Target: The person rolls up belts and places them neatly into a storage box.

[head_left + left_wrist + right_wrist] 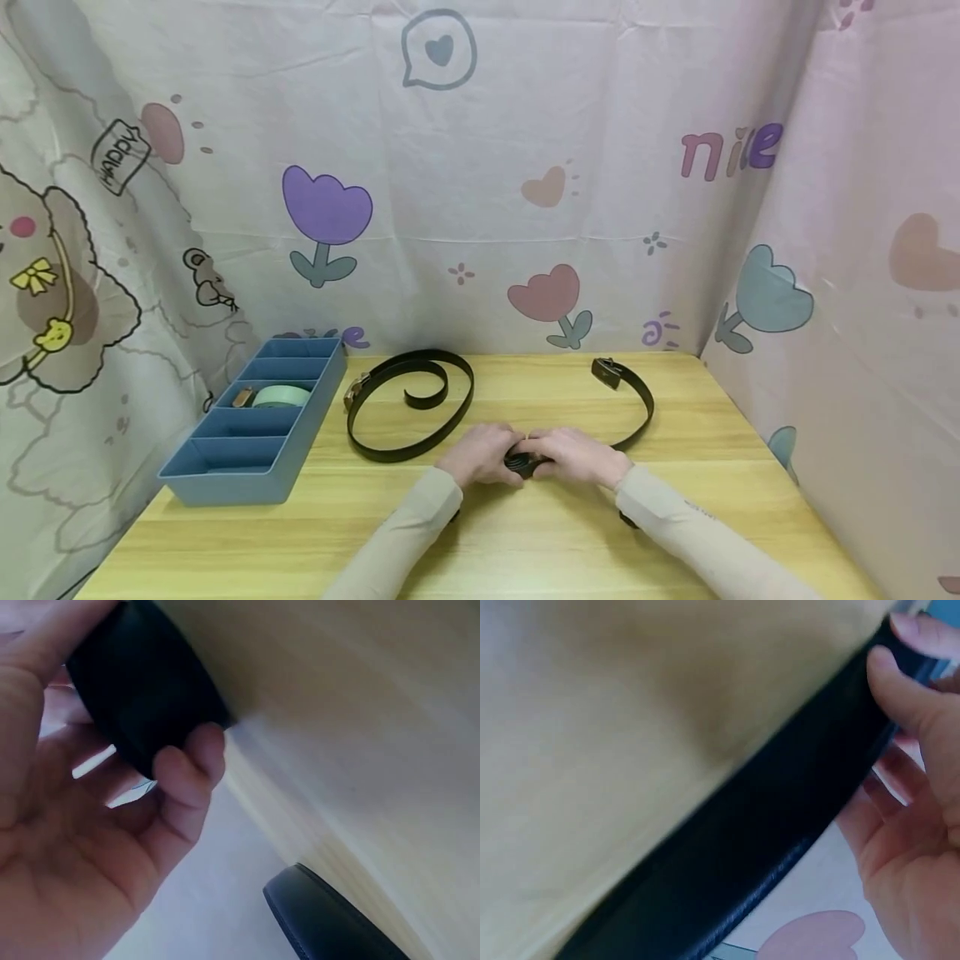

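A black belt lies partly rolled on the wooden table, its buckle end at the back right. My left hand curls its fingers round the rolled part at the front middle. Seen from the left wrist, thumb and fingertips hold the roll by its edges. Right beside it, my right hand pinches the belt where the strap leaves the roll. In the right wrist view the flat strap runs away from those fingers, standing on edge in a long curve.
Another black belt lies in a loose coil at the back left, its buckle on the left side. A blue divided tray stands at the far left, with a pale green roll in one compartment. Printed curtains surround the table.
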`<state>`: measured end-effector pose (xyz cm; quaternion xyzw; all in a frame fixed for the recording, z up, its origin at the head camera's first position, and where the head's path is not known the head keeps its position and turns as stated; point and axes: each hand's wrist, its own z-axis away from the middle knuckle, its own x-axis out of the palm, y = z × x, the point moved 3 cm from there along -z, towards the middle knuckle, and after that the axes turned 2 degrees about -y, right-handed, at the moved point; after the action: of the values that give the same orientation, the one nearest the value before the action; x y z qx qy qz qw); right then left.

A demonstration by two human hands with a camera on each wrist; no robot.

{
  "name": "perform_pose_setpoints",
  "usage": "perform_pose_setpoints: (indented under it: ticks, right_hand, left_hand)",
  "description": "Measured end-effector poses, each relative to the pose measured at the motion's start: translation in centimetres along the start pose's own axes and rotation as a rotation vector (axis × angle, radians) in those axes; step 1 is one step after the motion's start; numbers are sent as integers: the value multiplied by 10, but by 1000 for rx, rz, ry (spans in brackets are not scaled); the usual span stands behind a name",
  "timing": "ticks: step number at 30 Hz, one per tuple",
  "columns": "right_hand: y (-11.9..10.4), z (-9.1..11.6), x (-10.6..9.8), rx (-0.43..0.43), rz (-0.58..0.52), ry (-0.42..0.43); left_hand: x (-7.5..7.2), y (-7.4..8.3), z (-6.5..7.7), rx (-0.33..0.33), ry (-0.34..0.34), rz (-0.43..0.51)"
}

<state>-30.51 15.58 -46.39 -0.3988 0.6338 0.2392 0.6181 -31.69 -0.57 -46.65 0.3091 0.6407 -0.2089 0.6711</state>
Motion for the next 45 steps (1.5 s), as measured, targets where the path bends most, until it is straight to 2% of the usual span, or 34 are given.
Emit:
perform_pose_setpoints:
  ticks: [4,10,13,21,26,28,35,39,45]
  right_hand:
    - [0,-4,1,-2,9,-2]
    - [-5,-7,6,-24,16,23]
    - [-6,-5,6,-27,7,22]
    - [-2,2,-2,-63,17,7]
    - [-1,-2,2,-55,14,31]
    - [-2,-4,3,-52,9,51]
    - [-7,-7,5,-23,41,54]
    - [-7,-5,3,-21,35,45]
    - [-9,-1,-3,-21,0,13]
  left_hand:
    - [-1,-2,3,27,-10,43]
    - [3,-1,6,-68,47,39]
    - [4,2,5,-84,68,15]
    - [0,-1,3,3,27,66]
    - [0,-2,3,-26,5,113]
    - [-1,-1,2,-54,23,94]
    - [2,9,0,-142,112,-93]
    - [1,9,-1,-140,79,-100]
    - [1,2,0,-81,-18,2]
